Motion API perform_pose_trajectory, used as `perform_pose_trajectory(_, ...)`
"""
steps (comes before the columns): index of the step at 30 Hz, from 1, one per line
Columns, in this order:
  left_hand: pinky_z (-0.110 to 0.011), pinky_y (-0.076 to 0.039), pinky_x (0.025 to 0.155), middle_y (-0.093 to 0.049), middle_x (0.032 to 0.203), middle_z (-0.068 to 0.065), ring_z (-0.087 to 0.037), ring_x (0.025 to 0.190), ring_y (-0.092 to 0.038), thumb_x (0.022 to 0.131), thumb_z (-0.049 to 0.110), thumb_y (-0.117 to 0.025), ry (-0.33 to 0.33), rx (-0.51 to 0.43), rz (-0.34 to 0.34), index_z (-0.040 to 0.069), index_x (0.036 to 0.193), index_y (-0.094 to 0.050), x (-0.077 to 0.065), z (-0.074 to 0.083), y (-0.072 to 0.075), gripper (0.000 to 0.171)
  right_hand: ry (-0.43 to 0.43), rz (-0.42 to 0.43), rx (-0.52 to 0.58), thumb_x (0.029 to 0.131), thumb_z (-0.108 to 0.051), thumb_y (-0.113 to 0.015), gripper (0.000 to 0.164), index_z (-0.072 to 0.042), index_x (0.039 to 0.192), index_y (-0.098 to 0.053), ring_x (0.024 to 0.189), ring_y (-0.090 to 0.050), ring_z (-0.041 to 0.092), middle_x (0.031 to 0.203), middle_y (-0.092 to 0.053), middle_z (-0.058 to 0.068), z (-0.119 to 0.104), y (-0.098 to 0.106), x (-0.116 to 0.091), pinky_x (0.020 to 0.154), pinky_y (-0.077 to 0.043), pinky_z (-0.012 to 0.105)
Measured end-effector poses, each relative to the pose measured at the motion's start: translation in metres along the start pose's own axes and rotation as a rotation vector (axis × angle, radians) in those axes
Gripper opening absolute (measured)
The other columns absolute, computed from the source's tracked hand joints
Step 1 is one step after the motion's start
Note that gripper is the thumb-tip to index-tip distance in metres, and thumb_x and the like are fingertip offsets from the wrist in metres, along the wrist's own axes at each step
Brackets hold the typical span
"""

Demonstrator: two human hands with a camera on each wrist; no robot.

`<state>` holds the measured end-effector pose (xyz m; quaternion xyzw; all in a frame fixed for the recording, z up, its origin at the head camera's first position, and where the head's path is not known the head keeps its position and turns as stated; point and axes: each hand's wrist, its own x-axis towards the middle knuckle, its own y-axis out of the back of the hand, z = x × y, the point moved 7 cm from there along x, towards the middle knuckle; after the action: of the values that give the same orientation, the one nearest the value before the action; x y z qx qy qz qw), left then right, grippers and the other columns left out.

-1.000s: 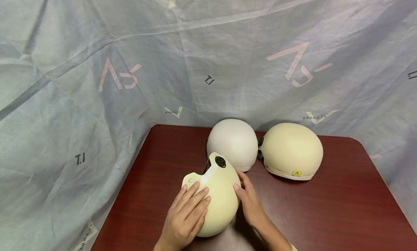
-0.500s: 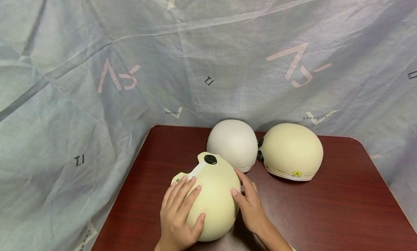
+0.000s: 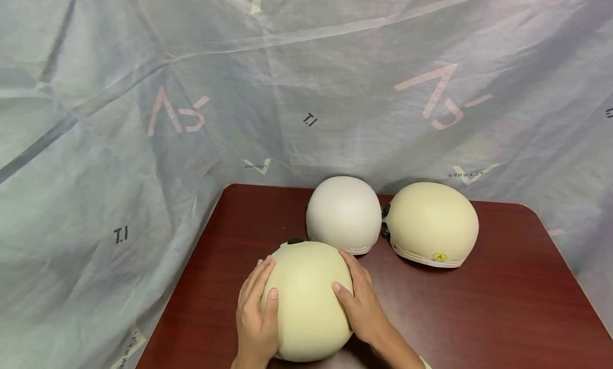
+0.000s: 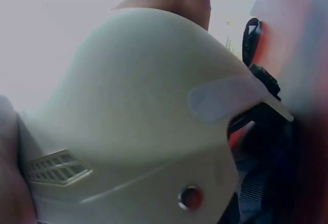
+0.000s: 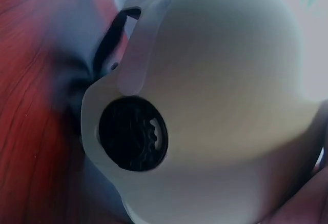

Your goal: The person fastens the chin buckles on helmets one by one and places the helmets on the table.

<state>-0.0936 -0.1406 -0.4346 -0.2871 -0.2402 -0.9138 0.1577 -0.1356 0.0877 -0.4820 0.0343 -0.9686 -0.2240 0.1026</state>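
A cream half-shell helmet (image 3: pixel 308 305) is held between both hands low at the table's front, its smooth crown facing up. My left hand (image 3: pixel 255 313) grips its left side, thumb on the shell. On the right side, my right hand (image 3: pixel 365 305) holds it with thumb and fingers spread apart. A black round vent (image 5: pixel 133 134) and a dark strap (image 5: pixel 110 42) show in the right wrist view. In the left wrist view, a slatted vent (image 4: pixel 59 167) and a metal snap (image 4: pixel 190 198) sit near the helmet's edge.
Behind stand a white helmet (image 3: pixel 343 212) and another cream helmet (image 3: pixel 431 220) with a yellow sticker, side by side on the dark red table (image 3: pixel 483 305). Grey printed sheeting (image 3: pixel 306 81) hangs along the back and left of the table.
The held cream helmet has turned and tipped, so its notched edge and round black vent have swung away from the head view. Both hands stay on it; the left thumb has moved up.
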Motion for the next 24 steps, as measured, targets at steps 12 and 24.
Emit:
perform_pose_trajectory(12, -0.027, -0.035, 0.125, -0.056, 0.158, 0.0, -0.029, 0.149, -0.051, 0.094, 0.018, -0.074, 0.118, 0.081, -0.15, 0.023, 0.152, -0.059, -0.001, -0.017, -0.008, 0.06, -0.004, -0.003, -0.027, 0.1, -0.037, -0.063, 0.067, -0.031, 0.163, -0.04, 0.147, -0.042, 0.035, 0.165, -0.047, 0.002, 0.002, -0.003, 0.007, 0.113, -0.039, 0.068)
perform_pose_trajectory(24, -0.065, -0.052, 0.105, -0.047, 0.166, -0.003, -0.033, 0.15, -0.05, 0.097, 0.023, -0.071, -0.039, 0.201, -0.343, 0.029, 0.157, -0.052, -0.003, -0.02, -0.014, 0.063, 0.042, -0.027, -0.094, 0.099, -0.042, -0.067, 0.066, -0.022, 0.159, -0.049, 0.148, -0.044, 0.039, 0.162, -0.052, 0.007, -0.002, -0.008, 0.016, 0.116, -0.038, 0.068)
